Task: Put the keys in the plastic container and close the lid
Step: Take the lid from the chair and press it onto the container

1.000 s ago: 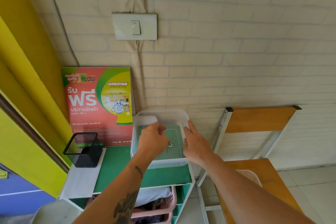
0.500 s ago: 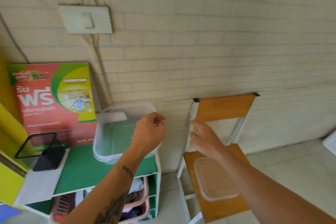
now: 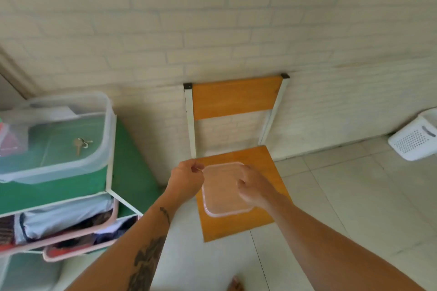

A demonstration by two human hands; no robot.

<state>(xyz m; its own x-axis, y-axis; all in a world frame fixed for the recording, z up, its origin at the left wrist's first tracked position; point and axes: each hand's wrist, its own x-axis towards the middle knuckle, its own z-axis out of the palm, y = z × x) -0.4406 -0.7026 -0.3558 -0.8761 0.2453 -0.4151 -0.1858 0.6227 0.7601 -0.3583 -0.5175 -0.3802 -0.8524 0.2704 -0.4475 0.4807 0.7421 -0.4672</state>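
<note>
The keys (image 3: 81,144) lie on the bottom of the clear plastic container (image 3: 108,139), which stands open on the green shelf top at the left. Its translucent lid (image 3: 222,191) lies flat on the orange chair seat (image 3: 267,165) in the middle. My left hand (image 3: 188,178) pinches the lid's far left corner. My right hand (image 3: 256,186) curls over the lid's right edge, thumb on top. Both hands are well to the right of the container.
The green shelf unit (image 3: 127,160) has pink baskets (image 3: 78,234) of clothes under its top. The chair's back leans against the brick wall. A white perforated basket (image 3: 413,139) stands on the tiled floor at the far right.
My left hand let the keys go in the container and both hands swung right and down to the lid on the chair. The view turned right, so the poster and pen holder left the frame.
</note>
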